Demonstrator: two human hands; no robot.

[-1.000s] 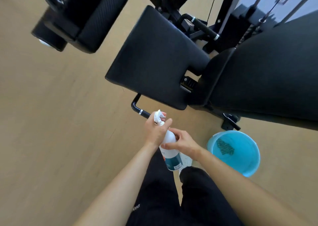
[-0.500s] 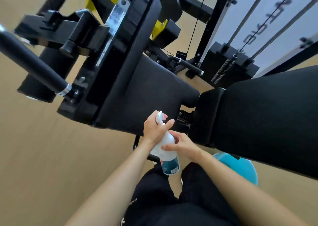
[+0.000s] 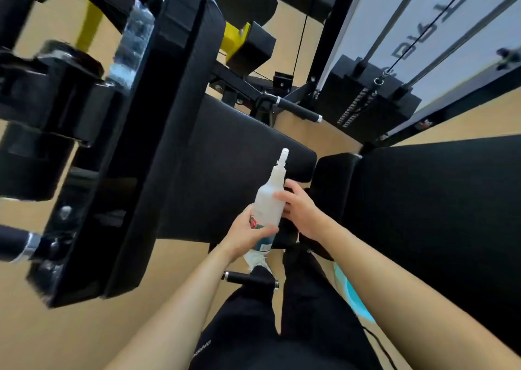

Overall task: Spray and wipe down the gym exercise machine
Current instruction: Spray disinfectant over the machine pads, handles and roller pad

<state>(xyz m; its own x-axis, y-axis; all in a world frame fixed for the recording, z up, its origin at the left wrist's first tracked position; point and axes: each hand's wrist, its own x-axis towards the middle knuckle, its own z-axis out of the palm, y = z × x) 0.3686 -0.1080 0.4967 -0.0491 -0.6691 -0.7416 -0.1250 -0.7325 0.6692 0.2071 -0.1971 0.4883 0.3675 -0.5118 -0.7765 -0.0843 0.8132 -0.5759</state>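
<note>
A white spray bottle points nozzle-up over the black seat pad of the gym machine. My left hand grips the bottle's lower body near its label. My right hand holds the bottle's upper body from the right, fingers against its side. The big black back pad fills the right side. A padded black arm of the machine crosses the left of the view.
A blue bucket shows only as a sliver behind my right forearm. The weight stack with cables stands at the back right. A black handle bar sticks out near my knee. The floor is tan.
My left hand slid from the spray head down to the bottle's base, and the nozzle now stands free. The view tilted up, so the bucket is mostly hidden.
</note>
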